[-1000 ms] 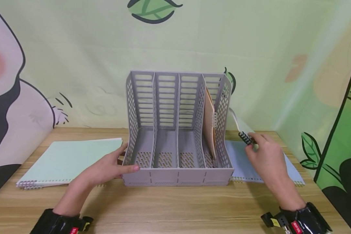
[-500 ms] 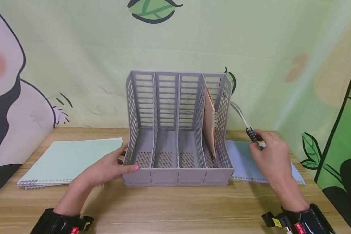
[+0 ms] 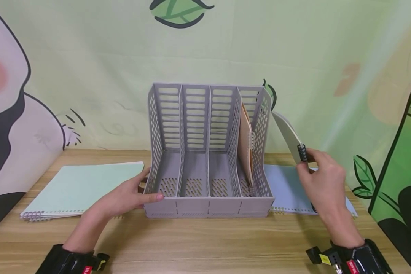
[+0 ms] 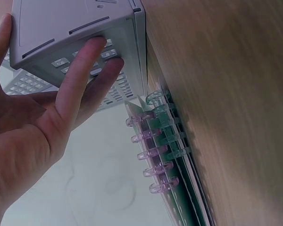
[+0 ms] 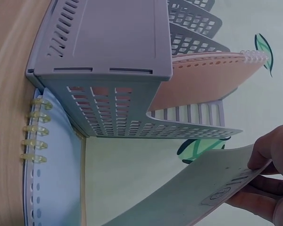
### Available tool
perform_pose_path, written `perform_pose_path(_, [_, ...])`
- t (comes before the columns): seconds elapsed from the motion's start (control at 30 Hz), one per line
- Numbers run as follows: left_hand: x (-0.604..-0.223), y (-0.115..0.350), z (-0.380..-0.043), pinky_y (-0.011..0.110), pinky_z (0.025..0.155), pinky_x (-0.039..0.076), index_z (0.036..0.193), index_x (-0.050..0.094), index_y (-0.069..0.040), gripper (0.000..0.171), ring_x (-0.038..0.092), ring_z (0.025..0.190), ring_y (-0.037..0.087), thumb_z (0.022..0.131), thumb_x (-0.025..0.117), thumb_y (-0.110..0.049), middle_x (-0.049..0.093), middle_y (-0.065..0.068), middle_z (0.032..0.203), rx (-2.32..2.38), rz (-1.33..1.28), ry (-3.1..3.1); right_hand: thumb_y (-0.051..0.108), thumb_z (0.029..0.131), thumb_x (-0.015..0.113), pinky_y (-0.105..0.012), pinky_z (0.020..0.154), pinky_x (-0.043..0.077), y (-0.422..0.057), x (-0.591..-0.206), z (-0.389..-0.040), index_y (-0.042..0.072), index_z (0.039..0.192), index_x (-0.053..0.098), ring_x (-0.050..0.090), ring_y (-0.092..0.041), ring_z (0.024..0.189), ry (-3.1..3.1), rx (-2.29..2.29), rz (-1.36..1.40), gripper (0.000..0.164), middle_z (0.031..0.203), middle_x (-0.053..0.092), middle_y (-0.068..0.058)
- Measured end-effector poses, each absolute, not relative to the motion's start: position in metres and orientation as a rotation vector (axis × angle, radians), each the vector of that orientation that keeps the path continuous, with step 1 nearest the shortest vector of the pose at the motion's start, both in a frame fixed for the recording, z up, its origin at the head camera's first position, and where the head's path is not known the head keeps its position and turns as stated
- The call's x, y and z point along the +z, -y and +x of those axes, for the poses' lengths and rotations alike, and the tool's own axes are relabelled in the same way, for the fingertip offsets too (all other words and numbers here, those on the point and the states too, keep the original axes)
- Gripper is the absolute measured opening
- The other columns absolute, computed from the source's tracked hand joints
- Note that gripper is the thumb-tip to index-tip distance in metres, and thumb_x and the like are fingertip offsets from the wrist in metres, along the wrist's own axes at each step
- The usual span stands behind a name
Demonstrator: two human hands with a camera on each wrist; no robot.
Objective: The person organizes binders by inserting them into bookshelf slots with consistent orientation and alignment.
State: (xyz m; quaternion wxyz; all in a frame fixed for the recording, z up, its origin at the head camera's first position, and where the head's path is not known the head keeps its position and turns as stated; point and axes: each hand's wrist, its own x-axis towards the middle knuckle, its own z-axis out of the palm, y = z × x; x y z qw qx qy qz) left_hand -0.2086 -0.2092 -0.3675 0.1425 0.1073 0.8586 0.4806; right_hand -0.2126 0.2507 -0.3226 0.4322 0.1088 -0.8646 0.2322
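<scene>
A grey desk file organizer with tall dividers stands mid-table. My left hand rests on its front left corner, thumb on the front rim. In the left wrist view, straight fingers touch the organizer's perforated side wall. On the other side, my right hand pinches a pale notebook with a black spiral binding, raised and tilted beside the organizer. Its cover carries small dark print in the right wrist view. Pink spiral notebooks stand in the organizer's rightmost compartment.
Light green spiral notebooks lie stacked left of the organizer. A blue notebook with yellow rings lies at the right, partly under the right hand. A printed cloth hangs behind the wooden table.
My right hand has moved slightly right, and the pale notebook has risen and tipped up from the right side of the table. The left hand and organizer stay put.
</scene>
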Motion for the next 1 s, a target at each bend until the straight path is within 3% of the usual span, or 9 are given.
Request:
perform_pose_path(0.33, [-0.369,0.210,-0.209,0.032,0.072,0.055,0.158,0.004,-0.007,0.109,0.060,0.107,0.029,0.085,0.077,-0.040,0.038,0.023,0.139,1.384,0.293,-2.480,-0.006,0.082,0.064,0.007,0.068,0.030,-0.252,-0.319,-0.212,-0.008,0.106,0.069,0.068,-0.038,0.087,2.135,0.632,0.207,0.025,0.099,0.068,-0.020])
perform_pose_path(1.0, [-0.369,0.210,-0.210,0.033,0.073,0.055,0.159,0.003,-0.008,0.108,0.059,0.108,0.030,0.086,0.077,-0.039,0.038,0.023,0.140,1.374,0.293,-2.488,0.002,0.086,0.065,0.004,0.063,0.028,-0.264,-0.315,-0.211,-0.006,0.107,0.070,0.068,-0.039,0.083,2.087,0.653,0.093,0.023,0.097,0.069,-0.019])
